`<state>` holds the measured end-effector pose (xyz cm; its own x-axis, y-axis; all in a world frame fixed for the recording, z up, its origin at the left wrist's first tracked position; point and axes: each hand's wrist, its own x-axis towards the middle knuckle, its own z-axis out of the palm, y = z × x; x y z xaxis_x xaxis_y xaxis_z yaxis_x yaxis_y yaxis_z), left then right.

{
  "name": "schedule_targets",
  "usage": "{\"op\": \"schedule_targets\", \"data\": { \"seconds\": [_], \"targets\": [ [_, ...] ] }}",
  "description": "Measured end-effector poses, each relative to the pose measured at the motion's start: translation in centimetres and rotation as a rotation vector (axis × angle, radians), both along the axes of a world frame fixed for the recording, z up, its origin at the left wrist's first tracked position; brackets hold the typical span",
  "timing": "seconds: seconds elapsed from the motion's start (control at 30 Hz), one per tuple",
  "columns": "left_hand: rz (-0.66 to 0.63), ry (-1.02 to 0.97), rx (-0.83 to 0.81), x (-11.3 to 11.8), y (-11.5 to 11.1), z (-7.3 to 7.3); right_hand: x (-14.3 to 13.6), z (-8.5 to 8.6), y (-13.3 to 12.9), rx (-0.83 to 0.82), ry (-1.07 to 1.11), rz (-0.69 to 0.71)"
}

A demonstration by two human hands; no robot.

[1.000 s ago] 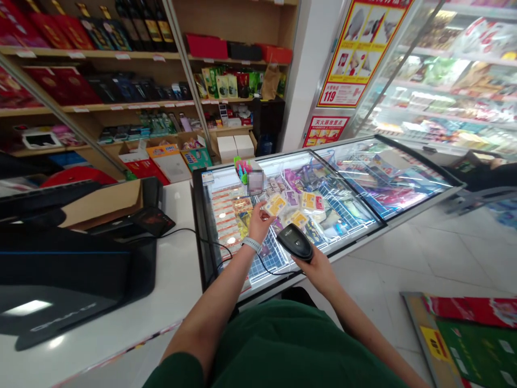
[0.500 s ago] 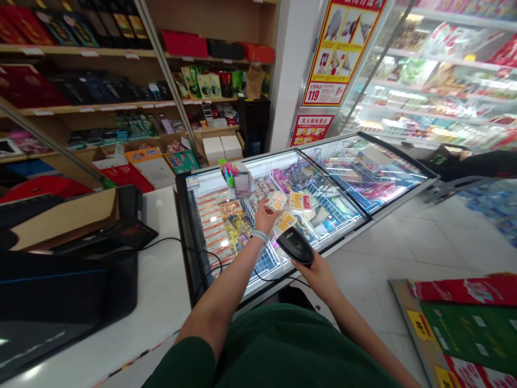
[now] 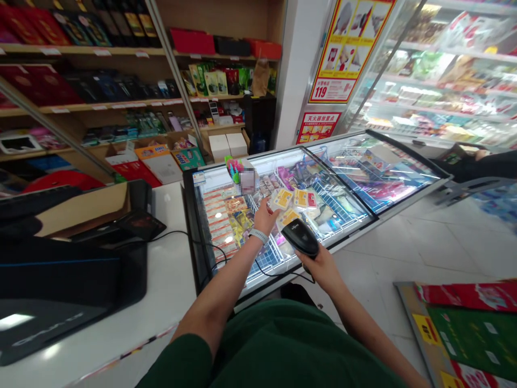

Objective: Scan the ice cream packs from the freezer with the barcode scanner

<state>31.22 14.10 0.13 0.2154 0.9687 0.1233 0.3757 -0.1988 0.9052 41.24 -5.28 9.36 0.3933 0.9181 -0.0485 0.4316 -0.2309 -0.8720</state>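
Observation:
My right hand [image 3: 319, 263] is closed around the handle of a black barcode scanner [image 3: 301, 237], whose head points away from me over the freezer's glass top. My left hand [image 3: 265, 218], with a pale band at the wrist, pinches the near-left edge of a small yellow-and-white packet [image 3: 281, 199]. Right of that lies a yellow-and-red packet [image 3: 305, 199] on the glass. Another yellow packet [image 3: 290, 216] is partly covered by the scanner. A colourful bag [image 3: 233, 168] sits at the far edge of the glass.
The glass-topped chest freezer [image 3: 365, 220] holds wire baskets of packaged food. A black cable [image 3: 278, 276] trails across its near side. On the left, a white counter [image 3: 169, 269] carries a black machine [image 3: 72, 291] and an open cardboard box [image 3: 86, 210]. Stocked shelves [image 3: 121, 105] stand behind.
The view has shifted slightly, so the surroundings sit a little further right. The packet in my left hand now lies flatter, its yellow print showing more clearly. The scanner stays in my right hand.

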Motion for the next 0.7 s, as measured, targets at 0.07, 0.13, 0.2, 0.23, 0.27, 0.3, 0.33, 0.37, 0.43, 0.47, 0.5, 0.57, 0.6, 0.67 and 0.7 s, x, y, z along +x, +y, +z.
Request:
{"op": "schedule_targets", "data": {
  "seconds": [0.07, 0.13, 0.2, 0.23, 0.27, 0.3, 0.33, 0.37, 0.43, 0.47, 0.5, 0.57, 0.6, 0.67, 0.7],
  "targets": [
    [-0.066, 0.044, 0.071, -2.0, -1.2, -0.7, 0.2, 0.4, 0.1, 0.020, 0.040, -0.016],
    [-0.182, 0.132, 0.112, -4.6, -2.6, -2.0, 0.4, 0.8, 0.2, 0.035, 0.085, -0.035],
    [-0.252, 0.255, 0.134, -7.6, -3.9, -3.7, 0.6, 1.2, 0.3, 0.043, 0.134, -0.052],
    [-0.272, 0.329, 0.133, -9.2, -4.6, -4.5, 0.7, 1.4, 0.4, 0.045, 0.155, -0.059],
    [-0.281, 0.406, 0.121, -10.8, -5.3, -5.2, 0.7, 1.7, 0.5, 0.046, 0.175, -0.062],
    [-0.309, 0.490, 0.096, -12.3, -6.1, -5.9, 0.7, 2.0, 0.6, 0.054, 0.194, -0.067],
    [-0.326, 0.576, 0.066, -13.6, -6.9, -6.4, 0.5, 2.4, 0.7, 0.070, 0.216, -0.072],
    [-0.355, 0.658, 0.036, -14.8, -7.7, -6.7, 0.4, 2.8, 0.8, 0.093, 0.251, -0.075],
    [-0.389, 0.778, 0.006, -16.6, -9.4, -7.0, -0.2, 3.9, 1.0, 0.146, 0.363, -0.072],
    [-0.390, 0.825, -0.007, -17.3, -10.2, -6.9, -0.6, 4.5, 1.1, 0.168, 0.430, -0.062],
    [-0.379, 0.865, -0.022, -17.8, -10.9, -6.7, -0.9, 5.2, 1.1, 0.181, 0.493, -0.042],
    [-0.348, 0.911, -0.047, -18.8, -12.1, -6.1, -1.6, 6.4, 1.3, 0.189, 0.591, 0.016],
    [-0.340, 0.917, -0.051, -19.4, -12.6, -5.6, -2.0, 6.9, 1.3, 0.188, 0.624, 0.047],
    [-0.355, 0.907, -0.033, -20.9, -13.3, -4.3, -2.5, 7.5, 1.5, 0.181, 0.675, 0.094],
    [-0.366, 0.904, -0.018, -21.9, -13.7, -3.6, -2.8, 7.6, 1.6, 0.173, 0.699, 0.110]
  ]
}}
